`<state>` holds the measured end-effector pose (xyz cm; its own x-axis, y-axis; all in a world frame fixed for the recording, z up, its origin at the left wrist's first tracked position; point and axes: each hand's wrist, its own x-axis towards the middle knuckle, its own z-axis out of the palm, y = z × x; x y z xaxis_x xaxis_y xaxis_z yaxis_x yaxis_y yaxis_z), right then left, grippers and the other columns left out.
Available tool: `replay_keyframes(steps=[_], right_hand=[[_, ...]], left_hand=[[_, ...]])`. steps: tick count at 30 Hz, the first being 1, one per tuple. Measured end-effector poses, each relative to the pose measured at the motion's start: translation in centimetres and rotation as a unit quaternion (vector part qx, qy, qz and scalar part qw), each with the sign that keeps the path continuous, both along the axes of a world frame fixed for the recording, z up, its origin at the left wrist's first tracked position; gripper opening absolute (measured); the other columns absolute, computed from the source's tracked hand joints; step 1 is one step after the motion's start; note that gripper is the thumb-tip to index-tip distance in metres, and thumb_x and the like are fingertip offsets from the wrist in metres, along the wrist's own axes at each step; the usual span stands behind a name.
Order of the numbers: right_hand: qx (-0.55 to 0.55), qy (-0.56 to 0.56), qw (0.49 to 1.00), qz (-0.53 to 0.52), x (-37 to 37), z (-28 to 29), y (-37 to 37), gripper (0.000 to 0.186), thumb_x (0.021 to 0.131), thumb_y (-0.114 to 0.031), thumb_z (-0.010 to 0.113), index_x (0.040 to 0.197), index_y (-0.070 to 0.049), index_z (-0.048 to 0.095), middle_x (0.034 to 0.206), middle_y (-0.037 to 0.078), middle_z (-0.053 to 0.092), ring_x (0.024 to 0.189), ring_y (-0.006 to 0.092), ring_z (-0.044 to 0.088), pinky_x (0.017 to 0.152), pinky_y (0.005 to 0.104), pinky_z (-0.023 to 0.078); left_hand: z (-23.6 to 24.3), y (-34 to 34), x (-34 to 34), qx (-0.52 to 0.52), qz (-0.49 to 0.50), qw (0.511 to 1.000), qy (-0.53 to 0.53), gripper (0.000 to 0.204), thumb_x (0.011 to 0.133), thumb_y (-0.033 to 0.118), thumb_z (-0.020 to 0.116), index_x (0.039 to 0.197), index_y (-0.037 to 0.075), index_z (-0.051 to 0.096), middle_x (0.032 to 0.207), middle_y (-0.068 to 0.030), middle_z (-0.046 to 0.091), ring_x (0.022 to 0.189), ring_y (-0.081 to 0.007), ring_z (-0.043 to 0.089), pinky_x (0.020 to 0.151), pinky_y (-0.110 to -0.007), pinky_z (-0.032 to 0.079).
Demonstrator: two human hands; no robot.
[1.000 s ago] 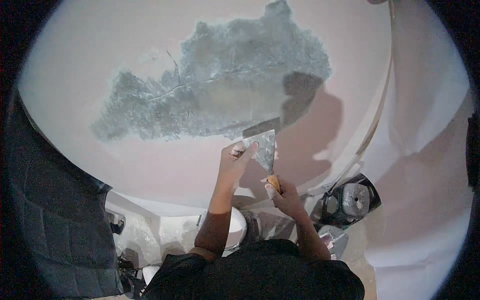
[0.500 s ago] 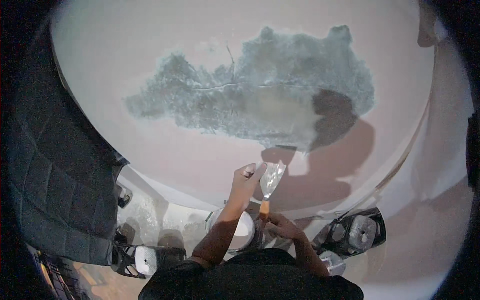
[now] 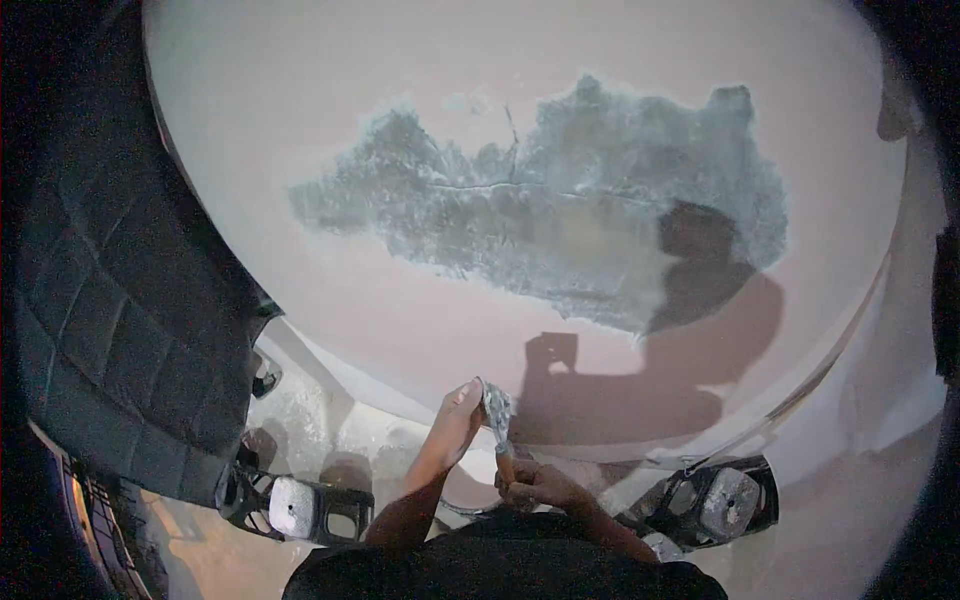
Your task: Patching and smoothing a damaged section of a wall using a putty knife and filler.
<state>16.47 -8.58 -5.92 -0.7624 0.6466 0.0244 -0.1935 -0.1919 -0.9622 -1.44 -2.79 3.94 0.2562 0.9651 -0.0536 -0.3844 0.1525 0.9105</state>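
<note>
A putty knife (image 3: 503, 468) with a wooden handle stands blade up in front of me, its shiny metal blade smeared in places. My right hand (image 3: 538, 486) is wrapped around the handle. My left hand (image 3: 460, 418) is closed at the left edge of the blade, thumb and fingers against the metal. Beyond both hands spreads a large pale pinkish wall (image 3: 400, 310) with an irregular grey patch (image 3: 590, 215), crossed by a thin crack. Below the knife, a round white bucket (image 3: 462, 490) is partly hidden by my arms.
A black stool with a pale seat (image 3: 292, 508) stands at lower left, another stool (image 3: 727, 502) at lower right. Dark quilted cloth (image 3: 110, 330) hangs on the left. The floor (image 3: 305, 400) is spotted with white. My shadow falls across the wall.
My view has shifted, so the wall patch sits further right and lower. Both hands and the knife have moved left and down; the blade has turned, and my left hand now grips its edge.
</note>
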Motion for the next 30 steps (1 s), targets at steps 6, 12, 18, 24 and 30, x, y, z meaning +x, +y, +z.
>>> replay_keyframes(steps=[6,12,18,24,30], right_hand=[[-0.038,0.069,0.995,0.058,-0.7,-3.2,2.1,0.049,0.092,-0.054,0.051,0.093,-0.005,0.052,0.080,0.003,0.053,0.069,0.0106,0.050,0.059,0.0263,0.040],[0.023,0.043,0.985,0.163,-4.0,-2.6,3.0,0.034,0.096,-0.039,0.053,0.094,-0.005,0.061,0.080,0.002,0.058,0.071,0.0092,0.050,0.062,0.0250,0.041],[0.101,-0.012,0.988,0.112,-7.3,0.0,4.3,0.037,0.097,-0.039,0.051,0.100,-0.003,0.060,0.080,0.004,0.062,0.070,0.0131,0.055,0.064,0.0279,0.044],[0.160,-0.155,0.937,-0.268,-6.7,7.5,8.5,0.040,0.092,-0.018,0.058,0.121,0.003,0.041,0.074,0.010,0.060,0.065,0.0155,0.059,0.059,0.0324,0.048],[0.361,-0.370,0.682,-0.518,-4.8,18.2,12.1,0.057,0.093,-0.015,0.050,0.142,-0.001,0.024,0.069,0.024,0.059,0.059,0.0376,0.060,0.055,0.0462,0.046]], left_hand=[[-2.7,0.2,-0.3,0.062,-0.061,0.996,-0.030,0.050,0.100,0.048,0.030,0.077,0.007,0.046,0.073,-0.0071,0.053,0.077,-0.0233,0.057,0.079,-0.037,0.044],[-1.5,-1.5,-1.6,-0.012,-0.027,0.989,0.142,0.038,0.102,0.031,0.031,0.089,0.003,0.054,0.085,-0.0112,0.058,0.083,-0.0229,0.056,0.086,-0.034,0.042],[-3.2,-2.3,-5.6,0.011,0.012,0.998,0.063,0.031,0.101,0.025,0.040,0.108,0.001,0.057,0.100,-0.0080,0.062,0.093,-0.0165,0.057,0.085,-0.031,0.046],[0.8,0.6,-8.4,0.122,-0.031,0.984,0.129,0.027,0.098,0.017,0.050,0.119,0.001,0.056,0.110,-0.0065,0.063,0.094,-0.0141,0.059,0.084,-0.028,0.047],[1.8,3.7,-11.5,0.171,-0.138,0.967,0.132,0.018,0.096,0.011,0.052,0.107,0.000,0.061,0.105,-0.0086,0.066,0.090,-0.0135,0.060,0.081,-0.028,0.048]])
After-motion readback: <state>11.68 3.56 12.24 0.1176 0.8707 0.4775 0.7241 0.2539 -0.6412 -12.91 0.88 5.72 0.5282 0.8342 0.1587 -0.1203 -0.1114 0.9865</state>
